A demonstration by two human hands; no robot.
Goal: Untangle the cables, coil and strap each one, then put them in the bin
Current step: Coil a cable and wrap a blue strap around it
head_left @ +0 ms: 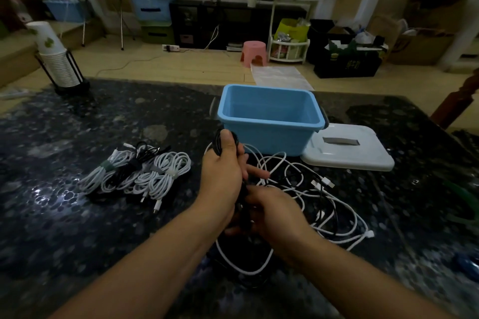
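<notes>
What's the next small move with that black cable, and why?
Probably wind another loop: the left hand grips a partly coiled thin black cable, the right hand pinches its lower end, and no strap is on it, unlike the strapped white and black cable bundles.

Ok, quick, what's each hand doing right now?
Left hand: closed around a coil of black cable, held above the table.
Right hand: fingers curled, pinching the lower end of the same black cable; the exact grip is blurred.
</notes>
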